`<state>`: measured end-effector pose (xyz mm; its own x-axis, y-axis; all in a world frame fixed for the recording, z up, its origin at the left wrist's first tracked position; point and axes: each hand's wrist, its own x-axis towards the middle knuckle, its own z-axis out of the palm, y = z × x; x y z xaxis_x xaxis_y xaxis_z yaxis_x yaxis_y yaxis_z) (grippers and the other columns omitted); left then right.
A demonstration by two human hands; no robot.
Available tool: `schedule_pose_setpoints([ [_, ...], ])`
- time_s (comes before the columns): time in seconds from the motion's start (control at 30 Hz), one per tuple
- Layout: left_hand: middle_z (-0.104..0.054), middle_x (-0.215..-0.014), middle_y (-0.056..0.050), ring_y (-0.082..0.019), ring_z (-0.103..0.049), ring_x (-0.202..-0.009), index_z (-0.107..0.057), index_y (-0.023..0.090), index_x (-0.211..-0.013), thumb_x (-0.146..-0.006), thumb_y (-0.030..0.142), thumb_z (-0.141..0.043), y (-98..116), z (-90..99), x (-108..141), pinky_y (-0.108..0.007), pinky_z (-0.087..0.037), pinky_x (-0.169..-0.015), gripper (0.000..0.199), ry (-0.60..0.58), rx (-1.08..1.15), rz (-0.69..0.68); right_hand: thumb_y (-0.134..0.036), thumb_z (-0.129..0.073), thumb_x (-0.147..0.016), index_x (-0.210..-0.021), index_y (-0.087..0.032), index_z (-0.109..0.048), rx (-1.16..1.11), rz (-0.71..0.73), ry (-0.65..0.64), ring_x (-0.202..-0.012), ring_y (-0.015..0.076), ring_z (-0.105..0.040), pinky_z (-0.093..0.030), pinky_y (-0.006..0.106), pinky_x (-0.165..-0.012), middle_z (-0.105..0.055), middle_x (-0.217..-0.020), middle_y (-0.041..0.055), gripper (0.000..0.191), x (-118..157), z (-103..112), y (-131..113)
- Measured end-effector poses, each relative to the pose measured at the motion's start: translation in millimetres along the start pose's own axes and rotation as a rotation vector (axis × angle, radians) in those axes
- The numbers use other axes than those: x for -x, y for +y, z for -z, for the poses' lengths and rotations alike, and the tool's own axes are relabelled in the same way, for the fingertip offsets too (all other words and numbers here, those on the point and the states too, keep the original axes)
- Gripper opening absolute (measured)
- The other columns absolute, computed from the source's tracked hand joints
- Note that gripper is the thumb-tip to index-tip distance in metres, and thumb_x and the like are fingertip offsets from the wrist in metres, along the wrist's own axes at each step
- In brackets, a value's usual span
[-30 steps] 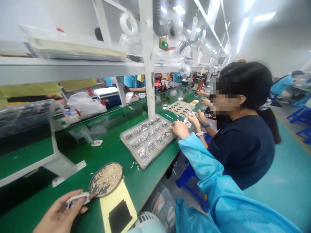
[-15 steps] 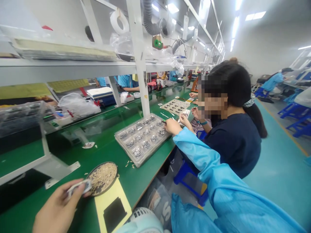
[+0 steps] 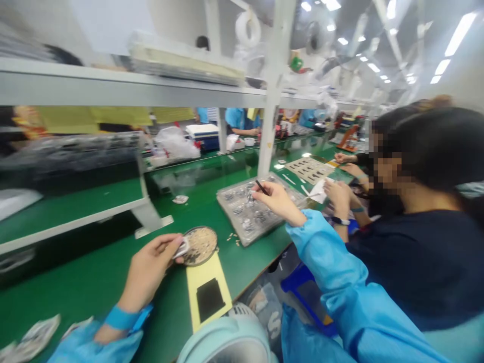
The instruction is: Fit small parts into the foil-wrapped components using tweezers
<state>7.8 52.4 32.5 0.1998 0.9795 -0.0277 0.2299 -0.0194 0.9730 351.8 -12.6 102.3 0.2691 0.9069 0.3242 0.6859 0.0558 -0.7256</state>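
Observation:
My left hand (image 3: 151, 269) pinches a small white-framed part (image 3: 182, 248) at the left edge of a round dish (image 3: 202, 246) of tiny beige and dark pieces. Above a clear compartment tray (image 3: 244, 227), my right hand (image 3: 278, 199) grips a thin dark tool (image 3: 262, 188). A small item shows at the tool's tip, too blurred to name. Metallic-looking parts fill the tray's compartments. Under the dish's near side lies a yellow sheet (image 3: 194, 302) with a black rectangle (image 3: 210, 299) on it.
At the right sits a person (image 3: 416, 262), hands over the bench near a beige slotted board (image 3: 310, 168). A white post (image 3: 269, 121) rises behind the tray. A low shelf (image 3: 75, 222) stands left. A pale blue fan-like object (image 3: 227, 343) is at the front edge.
The view has turned left, so the bench appears further right. My right hand has lifted from the tray's far right corner to over its middle. My left hand still holds its part by the dish.

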Motion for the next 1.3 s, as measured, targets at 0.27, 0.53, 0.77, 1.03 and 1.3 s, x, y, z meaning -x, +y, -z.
schedule_pose_setpoints([
  [0.27,-0.075,-0.079,-0.006,-0.011,-0.065,-0.055,-0.073,0.011,-0.096,-0.070,0.050,-0.087,3.9,20.5,2.6,-0.016,-0.036,-0.043,0.048,0.067,0.207,0.062,-0.040,-0.081,-0.079,-0.114,-0.016,-0.075,-0.677,0.060,-0.352,-0.080,0.0162,-0.069,-0.055,0.032,-0.079,-0.076,-0.087,0.0025,0.043,7.8,-146.4,-75.7],
  [0.53,-0.076,-0.084,-0.011,-0.017,-0.069,-0.063,-0.079,0.012,-0.102,-0.084,0.054,-0.073,-3.7,19.3,2.9,-0.019,-0.037,-0.043,0.046,0.115,0.366,0.003,-0.047,-0.087,-0.071,-0.089,-0.019,-0.079,-0.864,-0.196,-0.438,-0.079,0.0207,-0.073,-0.056,0.034,-0.079,-0.080,-0.087,0.0058,0.034,25.9,-195.1,-59.7],
  [0.77,-0.077,-0.097,-0.011,-0.016,-0.065,-0.072,-0.081,0.014,-0.107,-0.087,0.046,-0.071,-8.2,16.2,10.2,-0.022,-0.045,-0.052,0.039,0.119,0.358,-0.079,-0.047,-0.083,-0.077,-0.079,-0.020,-0.078,-0.817,-0.118,-0.496,-0.073,0.0169,-0.069,-0.052,0.029,-0.074,-0.078,-0.082,0.0031,0.028,27.0,-197.0,-54.9],
  [1.03,-0.077,-0.104,-0.007,-0.012,-0.060,-0.067,-0.080,0.018,-0.109,-0.087,0.041,-0.073,-5.5,14.1,13.4,-0.024,-0.051,-0.060,0.033,0.127,0.275,-0.146,-0.045,-0.084,-0.075,-0.084,-0.019,-0.080,-0.810,-0.141,-0.490,-0.081,0.0193,-0.070,-0.052,0.032,-0.081,-0.080,-0.090,0.0038,0.028,26.9,-194.7,-54.7],
  [1.3,-0.076,-0.118,-0.009,-0.022,-0.071,-0.102,-0.076,0.018,-0.115,-0.089,0.037,-0.074,-6.4,13.9,12.5,-0.030,-0.057,-0.085,0.033,0.071,0.194,-0.212,-0.047,-0.083,-0.074,-0.087,-0.017,-0.080,-0.810,-0.232,-0.488,-0.078,0.0194,-0.068,-0.051,0.033,-0.078,-0.078,-0.086,0.0056,0.033,25.8,-193.7,-54.8],
])
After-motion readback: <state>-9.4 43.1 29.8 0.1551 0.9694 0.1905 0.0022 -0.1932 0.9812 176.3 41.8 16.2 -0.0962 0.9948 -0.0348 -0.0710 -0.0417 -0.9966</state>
